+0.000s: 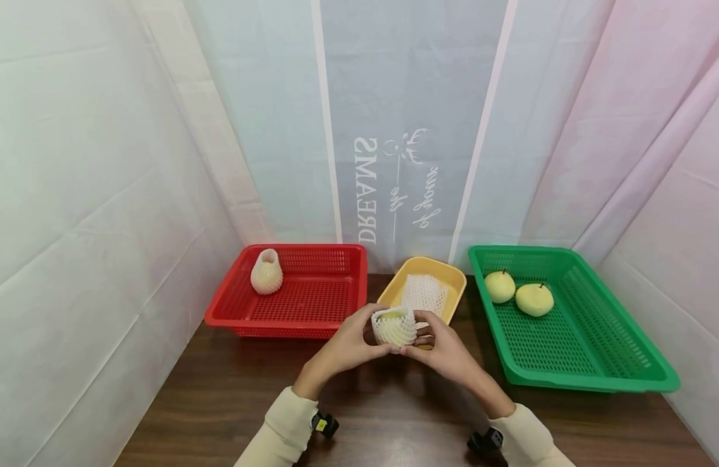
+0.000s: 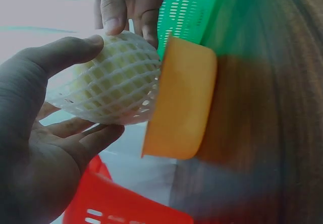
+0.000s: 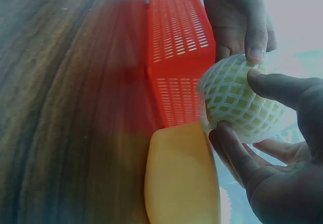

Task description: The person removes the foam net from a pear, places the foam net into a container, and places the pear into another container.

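A pale yellow pear [image 1: 394, 329] in a white foam net sleeve [image 2: 118, 80] is held up over the near edge of the yellow tray. My left hand [image 1: 355, 338] grips it from the left, thumb on the near side and fingers behind. From the right, my right hand [image 1: 451, 353] holds it the same way, its thumb tip close to the left one. In the right wrist view, the net [image 3: 242, 98] covers most of the fruit and my thumb presses on it. The net's open upper end shows the pear's top in the head view.
A yellow tray [image 1: 457, 285] with flat foam nets [image 1: 424, 293] stands behind my hands. At left is a red basket [image 1: 313, 298] with one netted pear [image 1: 267, 275]. The green basket [image 1: 575, 344] at right has two bare pears [image 1: 535, 299]. A curtain hangs behind the table.
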`<action>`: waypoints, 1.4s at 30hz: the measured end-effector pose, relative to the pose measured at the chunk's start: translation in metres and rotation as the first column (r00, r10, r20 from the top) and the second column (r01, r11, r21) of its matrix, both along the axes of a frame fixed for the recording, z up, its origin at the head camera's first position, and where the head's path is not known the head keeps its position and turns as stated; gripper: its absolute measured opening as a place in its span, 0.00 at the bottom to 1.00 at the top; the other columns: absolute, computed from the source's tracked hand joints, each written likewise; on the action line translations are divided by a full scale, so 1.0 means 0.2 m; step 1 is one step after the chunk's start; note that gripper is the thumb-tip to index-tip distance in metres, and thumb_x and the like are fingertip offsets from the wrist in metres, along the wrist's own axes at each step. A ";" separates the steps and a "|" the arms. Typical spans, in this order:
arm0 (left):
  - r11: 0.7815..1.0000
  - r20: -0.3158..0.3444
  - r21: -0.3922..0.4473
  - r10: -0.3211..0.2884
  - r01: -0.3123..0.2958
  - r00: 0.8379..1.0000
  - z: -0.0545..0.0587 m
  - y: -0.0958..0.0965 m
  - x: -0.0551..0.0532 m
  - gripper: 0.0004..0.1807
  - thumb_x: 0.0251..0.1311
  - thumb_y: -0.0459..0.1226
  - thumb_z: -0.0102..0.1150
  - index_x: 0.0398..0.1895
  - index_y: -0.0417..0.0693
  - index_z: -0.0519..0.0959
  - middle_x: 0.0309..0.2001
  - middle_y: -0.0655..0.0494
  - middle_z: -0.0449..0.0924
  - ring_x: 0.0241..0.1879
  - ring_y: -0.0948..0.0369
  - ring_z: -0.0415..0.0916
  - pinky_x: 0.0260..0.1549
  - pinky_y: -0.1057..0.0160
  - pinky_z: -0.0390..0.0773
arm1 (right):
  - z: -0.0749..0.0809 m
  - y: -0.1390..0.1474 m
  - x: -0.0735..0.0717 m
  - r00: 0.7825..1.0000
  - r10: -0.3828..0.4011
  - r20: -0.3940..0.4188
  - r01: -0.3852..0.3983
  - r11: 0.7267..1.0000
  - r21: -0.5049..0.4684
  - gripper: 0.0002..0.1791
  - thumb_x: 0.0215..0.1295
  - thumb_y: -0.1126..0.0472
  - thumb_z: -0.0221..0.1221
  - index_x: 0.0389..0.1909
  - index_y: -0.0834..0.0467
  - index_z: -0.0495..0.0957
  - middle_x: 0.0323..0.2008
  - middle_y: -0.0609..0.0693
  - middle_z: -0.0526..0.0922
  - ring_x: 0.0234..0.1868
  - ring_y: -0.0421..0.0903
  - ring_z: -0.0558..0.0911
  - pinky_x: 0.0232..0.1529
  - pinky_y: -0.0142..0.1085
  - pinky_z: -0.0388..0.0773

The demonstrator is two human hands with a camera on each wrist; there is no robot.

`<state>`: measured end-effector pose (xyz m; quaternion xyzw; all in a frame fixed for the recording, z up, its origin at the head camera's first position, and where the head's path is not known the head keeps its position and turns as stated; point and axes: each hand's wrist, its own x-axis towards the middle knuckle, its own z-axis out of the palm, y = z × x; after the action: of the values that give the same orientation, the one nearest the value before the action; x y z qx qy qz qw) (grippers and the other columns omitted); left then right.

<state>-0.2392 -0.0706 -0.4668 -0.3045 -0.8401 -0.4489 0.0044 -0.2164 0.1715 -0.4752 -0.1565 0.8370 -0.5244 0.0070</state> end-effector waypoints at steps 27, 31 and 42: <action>1.000 0.068 -0.020 -0.004 0.005 0.998 -0.16 -0.02 0.09 0.40 0.57 0.43 0.81 0.72 0.55 0.72 0.67 0.58 0.78 0.68 0.60 0.74 0.71 0.43 0.73 | -0.11 0.01 0.08 0.996 0.092 -0.017 -0.090 0.992 0.093 0.36 0.59 0.61 0.78 0.66 0.62 0.73 0.60 0.63 0.81 0.49 0.50 0.89 0.44 0.34 0.87; 1.000 0.075 -0.018 -0.015 0.017 0.997 -0.19 -0.03 0.09 0.40 0.56 0.43 0.82 0.72 0.56 0.73 0.65 0.59 0.78 0.65 0.61 0.75 0.70 0.45 0.74 | -0.13 0.01 0.08 0.994 0.105 -0.025 -0.101 0.988 0.117 0.36 0.59 0.61 0.78 0.66 0.64 0.73 0.60 0.64 0.82 0.48 0.51 0.89 0.44 0.34 0.87; 0.999 0.097 -0.032 -0.023 0.026 0.995 -0.26 -0.03 0.09 0.41 0.53 0.43 0.83 0.70 0.57 0.73 0.64 0.61 0.78 0.64 0.63 0.75 0.68 0.55 0.75 | -0.18 0.00 0.09 0.991 0.130 -0.008 -0.128 0.984 0.121 0.35 0.60 0.63 0.77 0.66 0.64 0.73 0.61 0.66 0.81 0.49 0.55 0.91 0.44 0.33 0.87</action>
<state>-0.2221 -0.0764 -0.5179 -0.2926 -0.8429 -0.4491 -0.0471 -0.1978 0.1724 -0.5115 -0.2138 0.8552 -0.4702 0.0438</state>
